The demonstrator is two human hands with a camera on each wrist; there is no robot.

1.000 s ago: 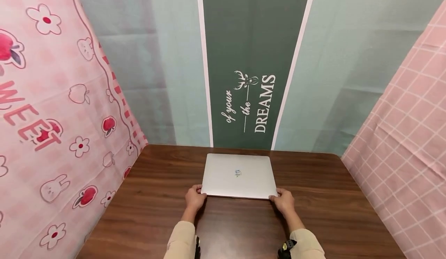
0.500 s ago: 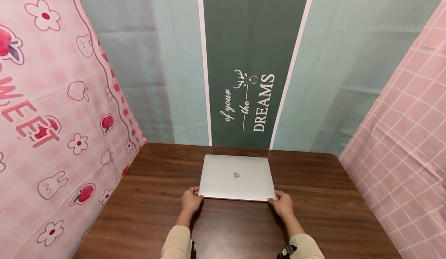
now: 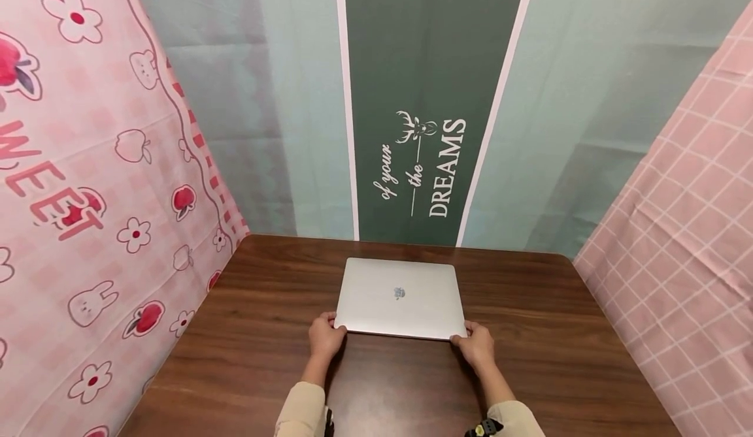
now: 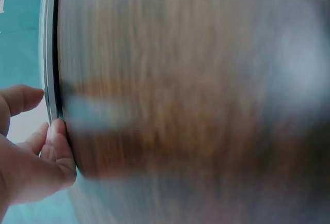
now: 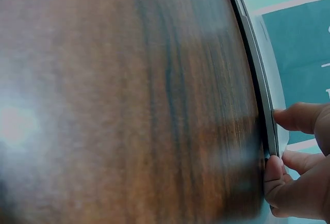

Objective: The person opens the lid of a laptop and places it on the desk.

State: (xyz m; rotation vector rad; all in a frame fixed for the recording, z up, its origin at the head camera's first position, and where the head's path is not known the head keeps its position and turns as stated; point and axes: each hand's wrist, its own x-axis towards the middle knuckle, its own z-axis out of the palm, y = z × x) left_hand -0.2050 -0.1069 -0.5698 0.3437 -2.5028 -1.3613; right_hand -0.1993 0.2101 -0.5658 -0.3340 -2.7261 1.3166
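A closed silver laptop (image 3: 401, 313) with a small blue-grey sticker or logo at its middle lies on the brown wooden table. My left hand (image 3: 326, 336) holds its near left corner, thumb at the front edge and fingers along the left side. At the near right corner my right hand (image 3: 476, 347) grips it in the same way. In the left wrist view the left hand (image 4: 38, 152) meets the thin laptop edge (image 4: 51, 43). The right wrist view has the right hand (image 5: 304, 167) on the opposite edge of the laptop (image 5: 252, 43). Fingertips under the laptop are hidden.
The wooden table (image 3: 529, 332) stretches to both sides of the laptop. A green and teal cloth (image 3: 423, 64) hangs behind its far edge. Pink patterned cloth (image 3: 106, 228) stands on the left, pink checked cloth (image 3: 694, 228) on the right.
Both hands have drawn the laptop slightly toward me, so the strip of table behind it is wider. The grip at the two near corners looks the same.
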